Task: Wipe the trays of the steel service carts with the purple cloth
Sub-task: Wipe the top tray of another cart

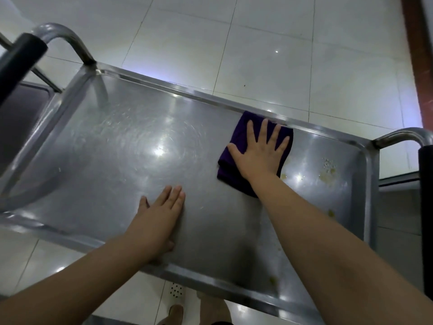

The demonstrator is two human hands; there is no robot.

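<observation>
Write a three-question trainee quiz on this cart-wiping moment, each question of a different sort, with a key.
1. True or false: the right hand lies flat with spread fingers on the folded purple cloth.
2. Multiple choice: where do the yellowish food stains sit on the steel cart tray?
A. under the left hand
B. beyond the cloth, toward the end with the black-gripped handle
C. on the white tiled floor
3. Fill in: the cloth's far edge lies against the tray's far ____.

Key: 1 true; 2 B; 3 rim.
</observation>
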